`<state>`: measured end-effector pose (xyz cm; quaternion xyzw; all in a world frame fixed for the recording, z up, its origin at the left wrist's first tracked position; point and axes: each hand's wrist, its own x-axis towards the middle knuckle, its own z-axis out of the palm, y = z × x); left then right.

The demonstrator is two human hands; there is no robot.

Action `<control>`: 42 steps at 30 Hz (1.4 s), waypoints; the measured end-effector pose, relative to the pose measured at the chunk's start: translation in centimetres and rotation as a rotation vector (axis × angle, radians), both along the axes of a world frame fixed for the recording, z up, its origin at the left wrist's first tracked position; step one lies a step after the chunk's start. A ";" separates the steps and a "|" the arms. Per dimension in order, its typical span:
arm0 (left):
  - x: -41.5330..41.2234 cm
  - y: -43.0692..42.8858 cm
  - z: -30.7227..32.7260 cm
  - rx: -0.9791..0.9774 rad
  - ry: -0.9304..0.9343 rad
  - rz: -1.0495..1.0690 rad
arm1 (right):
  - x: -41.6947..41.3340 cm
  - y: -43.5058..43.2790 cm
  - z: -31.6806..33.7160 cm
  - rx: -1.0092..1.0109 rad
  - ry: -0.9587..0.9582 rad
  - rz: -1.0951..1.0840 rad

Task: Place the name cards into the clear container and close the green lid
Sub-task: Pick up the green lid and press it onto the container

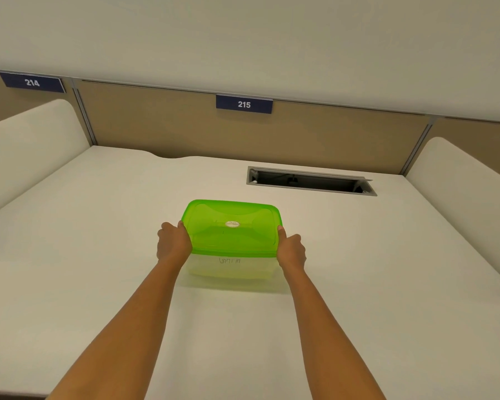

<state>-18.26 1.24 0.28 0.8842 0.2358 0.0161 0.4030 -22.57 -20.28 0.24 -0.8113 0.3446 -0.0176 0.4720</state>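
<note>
A clear container (228, 268) stands in the middle of the white desk, with handwriting on its near wall. The green lid (231, 228) lies flat on top of it, a small oval sticker at its centre. My left hand (172, 243) grips the lid's left edge, thumb on the rim. On the opposite side my right hand (292, 249) grips the right edge the same way. No name cards are in sight; the container's inside is too hazy to read.
An open cable slot (311, 180) is cut into the desk (98, 255) behind and to the right of the box. White side dividers (26, 140) flank the desk, and a tan back panel carries number plates 214 and 215 (244, 104).
</note>
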 end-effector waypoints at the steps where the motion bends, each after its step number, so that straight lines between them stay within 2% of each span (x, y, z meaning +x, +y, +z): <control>1: 0.0 -0.1 0.1 0.033 0.000 -0.008 | 0.0 -0.2 0.0 0.011 -0.003 0.007; 5: 0.1 -0.5 0.4 0.299 -0.034 -0.084 | -0.4 -0.9 0.2 0.203 -0.037 0.027; 8: 0.3 -1.6 0.5 0.439 -0.154 -0.251 | -0.9 -1.5 0.4 0.429 -0.085 0.038; 11: 0.3 -3.8 0.5 0.496 -0.242 -0.420 | -1.7 -1.9 0.5 0.648 -0.119 0.026; 14: 0.3 -5.8 0.3 0.498 -0.225 -0.547 | -2.6 -2.1 0.3 0.761 -0.142 -0.001; 17: 0.3 -6.6 0.0 0.513 -0.185 -0.612 | -3.1 -2.1 0.1 0.797 -0.175 -0.022; 35: 0.1 -6.9 -0.4 0.554 -0.211 -0.595 | -3.1 -1.4 -0.2 0.786 -0.240 -0.157; 39: 0.2 -6.8 -0.6 0.571 -0.221 -0.587 | -2.9 -2.1 1.0 0.828 -0.110 -0.033; 42: 0.4 -6.7 -0.3 0.584 -0.229 -0.585 | -1.9 -3.0 1.8 0.738 0.017 0.068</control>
